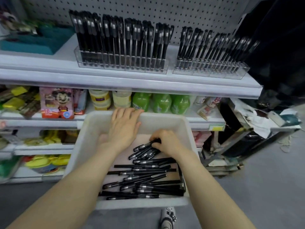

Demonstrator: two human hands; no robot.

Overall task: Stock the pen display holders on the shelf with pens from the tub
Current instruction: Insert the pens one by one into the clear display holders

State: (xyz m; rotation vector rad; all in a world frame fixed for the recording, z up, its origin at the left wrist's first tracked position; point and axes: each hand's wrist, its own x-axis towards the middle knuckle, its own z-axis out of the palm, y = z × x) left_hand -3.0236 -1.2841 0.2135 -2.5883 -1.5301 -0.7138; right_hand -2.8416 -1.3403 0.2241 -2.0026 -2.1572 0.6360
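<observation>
Pegboard-backed shop shelf point(115, 78) ahead, two clear racks on top: left holder point(122, 66) and right holder point(211, 71), both look well filled, and I can't make out free slots. Tub point(142, 204) sits below the shelf edge, directly in front of you. Your right hand point(166, 142) is curled over a bundle of pens point(145, 151) at the tub's far right, fingers wrapped round the barrels. Bundle axis runs diagonal, near-left to far-right, lying flat. Loose pens point(148, 179) lie mostly crosswise nearer you. Your left hand point(123, 128) rests on the far rim, fingers straight. Holders are up and beyond the grip, and your right hand is nearer the right holder. My read: swing the bundle upright before inserting.
</observation>
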